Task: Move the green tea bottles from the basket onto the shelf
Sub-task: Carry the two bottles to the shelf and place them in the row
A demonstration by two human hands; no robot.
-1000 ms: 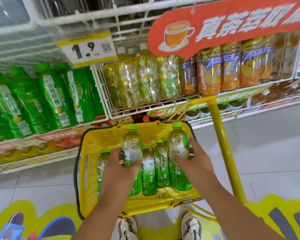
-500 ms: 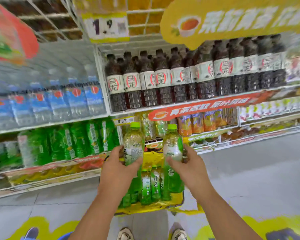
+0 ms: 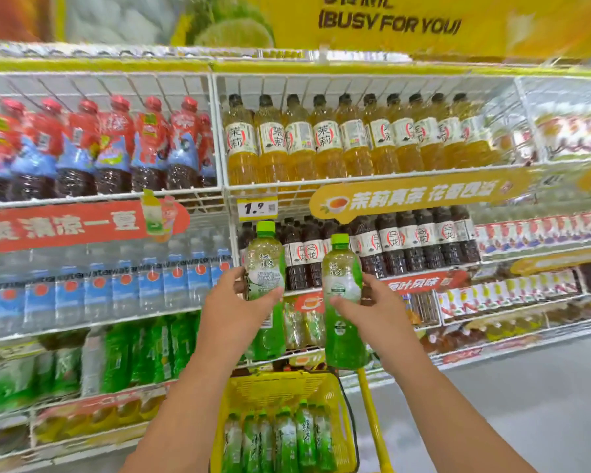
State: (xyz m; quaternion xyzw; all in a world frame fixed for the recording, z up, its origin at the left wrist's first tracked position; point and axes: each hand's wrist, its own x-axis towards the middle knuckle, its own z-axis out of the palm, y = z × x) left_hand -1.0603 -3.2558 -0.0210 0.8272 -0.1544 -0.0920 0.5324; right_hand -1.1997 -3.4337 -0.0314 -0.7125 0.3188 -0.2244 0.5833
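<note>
My left hand (image 3: 234, 310) grips one green tea bottle (image 3: 266, 268) with a green cap, held upright in front of the dark tea row. My right hand (image 3: 372, 310) grips a second green tea bottle (image 3: 342, 295), also upright, a little lower and to the right. Both bottles are raised well above the yellow basket (image 3: 280, 387), which sits low in the centre. Several more green tea bottles (image 3: 280, 438) stand inside the basket. The white wire shelf (image 3: 219, 196) rises straight ahead.
Shelf rows hold red-capped drinks (image 3: 93, 148), yellow jasmine tea (image 3: 321, 145), dark oolong tea (image 3: 423, 240), water bottles (image 3: 99, 288) and green bottles (image 3: 133, 353) at lower left. A yellow basket handle (image 3: 372, 421) rises on the right. Grey floor (image 3: 526, 404) lies to the right.
Both hands have lifted their bottles out of the basket and upward. The view has tilted up, so higher shelf rows show and the basket has dropped to the bottom of the frame.
</note>
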